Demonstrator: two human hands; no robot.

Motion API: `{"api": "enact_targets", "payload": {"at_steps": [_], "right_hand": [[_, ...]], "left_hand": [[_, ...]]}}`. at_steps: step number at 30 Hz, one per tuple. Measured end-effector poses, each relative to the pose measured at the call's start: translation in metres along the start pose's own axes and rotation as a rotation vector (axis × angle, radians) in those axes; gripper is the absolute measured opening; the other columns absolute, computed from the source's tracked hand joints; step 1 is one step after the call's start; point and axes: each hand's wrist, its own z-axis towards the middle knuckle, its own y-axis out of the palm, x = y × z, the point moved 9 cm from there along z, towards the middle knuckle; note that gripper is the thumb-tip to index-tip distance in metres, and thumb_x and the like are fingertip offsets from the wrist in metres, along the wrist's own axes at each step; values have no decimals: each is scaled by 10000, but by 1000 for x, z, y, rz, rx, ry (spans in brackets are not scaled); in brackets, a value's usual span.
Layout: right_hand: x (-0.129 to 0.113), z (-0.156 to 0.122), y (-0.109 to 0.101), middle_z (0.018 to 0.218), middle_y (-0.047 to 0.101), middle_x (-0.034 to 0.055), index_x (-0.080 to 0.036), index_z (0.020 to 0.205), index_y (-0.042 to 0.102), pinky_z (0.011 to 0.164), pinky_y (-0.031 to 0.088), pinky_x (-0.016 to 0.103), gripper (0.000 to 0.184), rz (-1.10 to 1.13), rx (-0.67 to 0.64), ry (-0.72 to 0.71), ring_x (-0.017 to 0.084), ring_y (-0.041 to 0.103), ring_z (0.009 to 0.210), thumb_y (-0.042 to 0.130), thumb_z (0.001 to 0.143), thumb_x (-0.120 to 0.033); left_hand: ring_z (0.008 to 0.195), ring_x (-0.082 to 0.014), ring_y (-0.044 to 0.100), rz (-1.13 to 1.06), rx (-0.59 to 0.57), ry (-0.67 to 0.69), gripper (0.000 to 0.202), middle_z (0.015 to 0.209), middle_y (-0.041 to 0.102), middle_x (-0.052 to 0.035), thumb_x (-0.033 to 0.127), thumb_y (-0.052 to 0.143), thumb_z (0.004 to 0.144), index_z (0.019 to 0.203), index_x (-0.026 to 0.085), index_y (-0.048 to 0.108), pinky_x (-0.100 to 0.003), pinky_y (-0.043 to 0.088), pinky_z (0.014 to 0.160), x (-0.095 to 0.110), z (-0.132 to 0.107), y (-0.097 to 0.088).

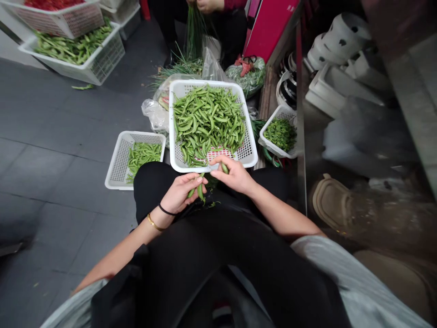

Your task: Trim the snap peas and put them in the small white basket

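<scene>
My left hand point(182, 190) is closed around a few green pea pods point(200, 192) above my black-trousered lap. My right hand point(232, 174) pinches a single green pod point(224, 168) right at the near rim of a large white basket point(251, 155) heaped with green pea pods point(208, 119). The two hands are close together, nearly touching. To the left on the floor stands a smaller white basket point(118, 168) with a small pile of pods point(143, 155) in it.
A small white basket of green bits point(280, 134) sits to the right by a metal cabinet edge. Further back another person's hands point(206, 4) hold green stalks. White baskets of green pods point(73, 48) and red peppers point(54, 4) stand at the far left. Plastic bags lie behind the big basket.
</scene>
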Motion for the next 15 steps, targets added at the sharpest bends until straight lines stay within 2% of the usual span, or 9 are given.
{"api": "enact_targets", "payload": {"at_steps": [2, 5, 9, 11, 13, 15], "right_hand": [[-18, 5, 8, 648, 510, -39, -178, 876, 589, 610, 380, 201, 135, -211, -22, -149, 85, 471, 604, 569, 835, -305], [-30, 8, 18, 729, 574, 1, -166, 764, 578, 678, 390, 210, 155, -354, -64, -283, 98, 517, 686, 507, 871, -253], [-24, 7, 25, 641, 548, -33, -176, 826, 594, 595, 367, 183, 126, -348, -174, -272, 74, 480, 571, 517, 876, -262], [-22, 4, 31, 634, 556, -29, -177, 784, 588, 575, 353, 183, 153, -390, -213, -288, 75, 480, 564, 509, 880, -267], [-22, 0, 34, 665, 578, -2, -172, 716, 563, 575, 341, 197, 205, -519, -160, -326, 89, 495, 600, 483, 885, -257], [-22, -3, 33, 684, 588, 23, -171, 694, 548, 574, 332, 216, 235, -663, -47, -339, 107, 502, 625, 451, 891, -256]], "left_hand": [[305, -19, 352, -7, -15, -8, 253, 614, 635, -39, 345, 690, 751, 814, 103, 652, -165, 143, 302, 1, -1, 2], [301, -18, 342, -11, -40, -15, 249, 601, 633, -39, 346, 693, 745, 798, 106, 658, -169, 138, 303, 2, -2, 0], [287, -16, 326, 29, -88, -65, 239, 563, 623, -36, 343, 695, 742, 768, 108, 658, -170, 125, 297, -2, -2, -3], [283, -18, 332, 56, -113, -105, 238, 557, 624, -36, 344, 694, 744, 767, 111, 656, -168, 116, 292, -7, -2, 0], [286, -19, 336, 28, -111, -133, 234, 561, 625, -31, 344, 692, 744, 754, 115, 645, -163, 123, 289, -12, 0, 3], [300, -19, 341, -55, -70, -129, 237, 579, 622, -24, 343, 692, 737, 722, 117, 625, -158, 153, 288, -13, 2, 4]]}}
